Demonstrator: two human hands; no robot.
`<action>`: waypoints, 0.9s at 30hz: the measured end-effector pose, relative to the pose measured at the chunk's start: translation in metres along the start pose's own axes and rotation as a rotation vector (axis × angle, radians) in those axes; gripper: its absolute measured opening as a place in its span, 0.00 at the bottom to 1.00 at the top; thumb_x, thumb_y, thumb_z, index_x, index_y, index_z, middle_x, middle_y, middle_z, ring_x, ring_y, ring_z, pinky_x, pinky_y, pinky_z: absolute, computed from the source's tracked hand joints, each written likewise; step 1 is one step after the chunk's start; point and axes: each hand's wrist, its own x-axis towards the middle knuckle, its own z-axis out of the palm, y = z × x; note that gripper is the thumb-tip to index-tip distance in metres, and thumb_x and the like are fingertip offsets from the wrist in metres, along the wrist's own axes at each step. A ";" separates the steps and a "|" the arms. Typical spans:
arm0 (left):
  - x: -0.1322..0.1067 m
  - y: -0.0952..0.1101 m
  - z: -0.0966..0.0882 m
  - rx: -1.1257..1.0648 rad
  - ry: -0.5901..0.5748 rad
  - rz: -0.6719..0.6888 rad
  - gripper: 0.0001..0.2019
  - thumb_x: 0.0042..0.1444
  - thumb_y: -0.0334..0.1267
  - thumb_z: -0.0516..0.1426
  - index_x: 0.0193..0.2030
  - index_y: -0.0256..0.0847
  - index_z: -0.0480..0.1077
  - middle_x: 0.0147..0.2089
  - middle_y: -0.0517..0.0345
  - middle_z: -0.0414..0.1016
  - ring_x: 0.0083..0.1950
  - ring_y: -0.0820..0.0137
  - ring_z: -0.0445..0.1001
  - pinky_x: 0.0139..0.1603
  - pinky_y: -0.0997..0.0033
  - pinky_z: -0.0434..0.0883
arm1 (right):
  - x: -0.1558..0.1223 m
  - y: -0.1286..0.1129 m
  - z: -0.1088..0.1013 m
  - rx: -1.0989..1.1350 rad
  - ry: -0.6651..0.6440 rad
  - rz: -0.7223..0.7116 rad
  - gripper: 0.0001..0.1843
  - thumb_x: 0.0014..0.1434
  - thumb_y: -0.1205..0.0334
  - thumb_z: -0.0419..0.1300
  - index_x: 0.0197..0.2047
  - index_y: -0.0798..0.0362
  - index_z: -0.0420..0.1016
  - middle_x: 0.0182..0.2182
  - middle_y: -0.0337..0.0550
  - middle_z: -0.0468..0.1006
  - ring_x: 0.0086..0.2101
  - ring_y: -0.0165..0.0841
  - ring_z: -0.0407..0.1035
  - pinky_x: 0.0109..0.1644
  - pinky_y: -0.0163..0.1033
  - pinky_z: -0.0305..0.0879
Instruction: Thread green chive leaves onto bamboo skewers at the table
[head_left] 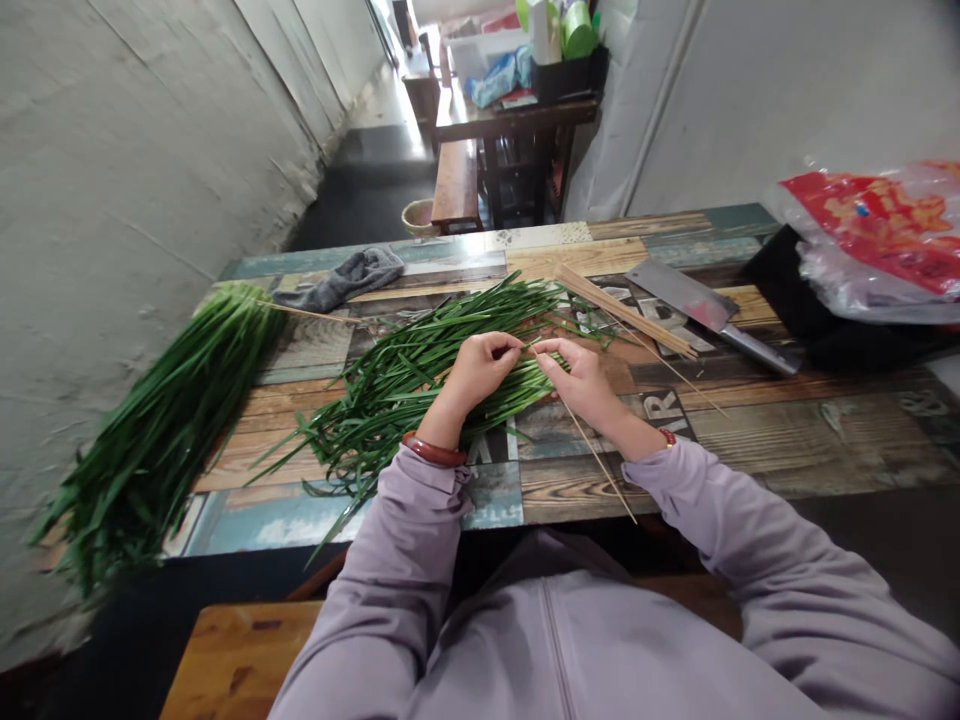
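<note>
Both of my hands meet over a loose spread of garlic chives (pixel 420 350) on the table. My left hand (pixel 480 372) is closed in a pinch, and what lies between its fingertips is too small to make out. My right hand (pixel 583 382) is closed on a thin bamboo skewer (pixel 598 458), which slants down toward the table's near edge. Pale chive stems (pixel 529 385) lie under and between the hands. Beyond my right hand rests a bundle of bamboo skewers (pixel 630 312), with one loose skewer (pixel 679 375) alongside.
A cleaver (pixel 694 300) lies right of the skewer bundle. At the far right, a red and clear plastic bag (pixel 885 235) rests on something black. A large chive bunch (pixel 176 430) overhangs the left end, near a grey cloth (pixel 349 278). Another table (pixel 517 118) stands beyond.
</note>
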 end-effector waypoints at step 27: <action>-0.001 -0.001 0.005 0.103 0.097 0.135 0.09 0.56 0.29 0.56 0.36 0.38 0.78 0.33 0.57 0.77 0.34 0.72 0.72 0.37 0.74 0.66 | -0.001 0.001 0.000 0.023 -0.058 0.055 0.17 0.59 0.52 0.57 0.44 0.53 0.79 0.35 0.41 0.81 0.25 0.28 0.70 0.25 0.34 0.70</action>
